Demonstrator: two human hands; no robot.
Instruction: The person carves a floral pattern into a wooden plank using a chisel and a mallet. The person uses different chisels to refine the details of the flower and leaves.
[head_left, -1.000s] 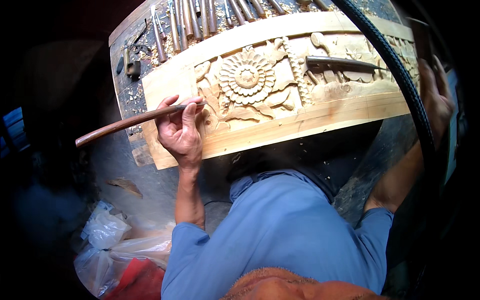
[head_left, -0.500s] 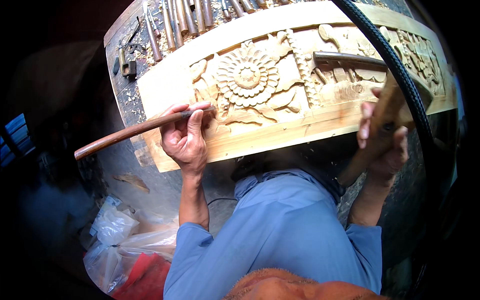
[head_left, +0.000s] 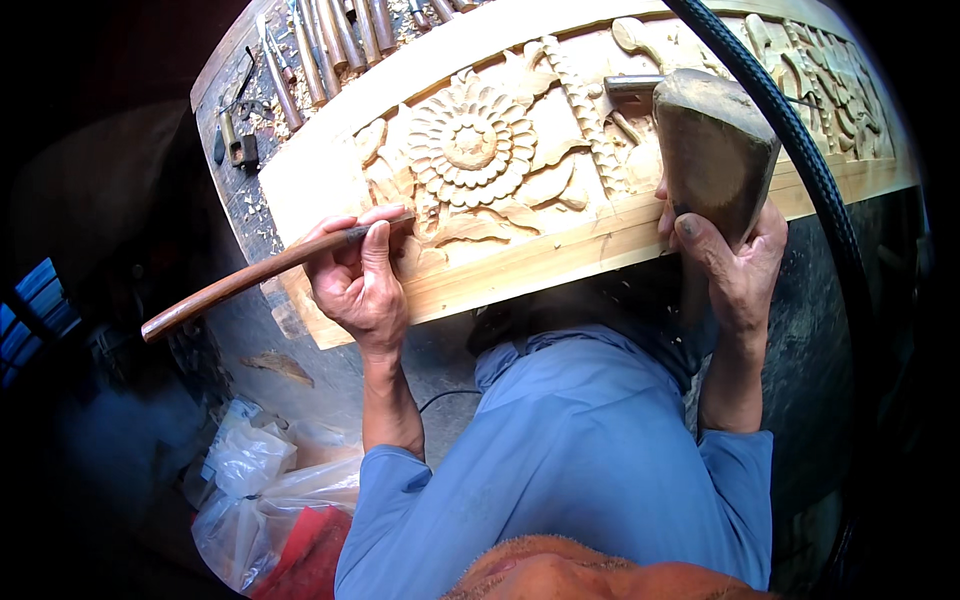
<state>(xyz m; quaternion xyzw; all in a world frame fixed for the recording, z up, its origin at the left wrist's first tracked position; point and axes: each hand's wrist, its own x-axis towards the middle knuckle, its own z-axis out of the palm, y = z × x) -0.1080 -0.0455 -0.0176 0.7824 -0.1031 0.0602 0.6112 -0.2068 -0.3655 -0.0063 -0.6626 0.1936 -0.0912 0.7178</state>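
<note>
Your left hand (head_left: 360, 285) was closed on a wooden-handled chisel (head_left: 240, 278), thumb and fingers pinching near the working end. Long axis ran lower left to upper right: butt out past the board's left end, tip in the carving just below and left of the flower relief (head_left: 470, 143). Couldn't tell if the tip touched wood.

Your right hand (head_left: 738, 270) was wrapped around the lower part of a wooden mallet (head_left: 712, 150), thumb on the near face, head pointing up and away from you, over the right half of the carved board (head_left: 480, 280). Far fingers mostly hidden.

Key relation: mallet sat well right of the chisel, on its tip side, with the flower between. The butt faced away from the mallet, so your left hand was the nearer one to it.

Also on the board: a loose chisel (head_left: 630, 84), partly behind the mallet head. A row of tools (head_left: 346, 38) lay beyond the board's far edge.
</note>
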